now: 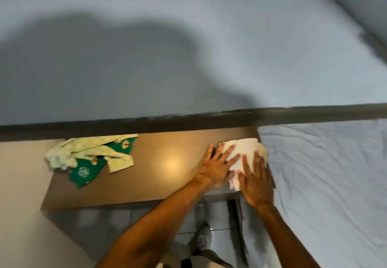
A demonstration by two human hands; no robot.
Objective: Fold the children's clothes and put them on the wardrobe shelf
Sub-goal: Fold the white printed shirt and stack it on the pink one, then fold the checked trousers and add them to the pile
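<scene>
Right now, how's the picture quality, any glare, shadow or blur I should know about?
Head view: a round glare spot on the brown table; a big soft shadow across the blue bed; motion blur softens the right hand, the left hand and the white garment; wide-angle bending curves the edges.

Arms: both bare, no sleeves in view | left hand [217,166]: bare, no ring or watch visible | right hand [256,181]: bare, likewise | shoe [204,237]: grey, laced | trousers [206,258]: grey-khaki, edge only, blurred
</scene>
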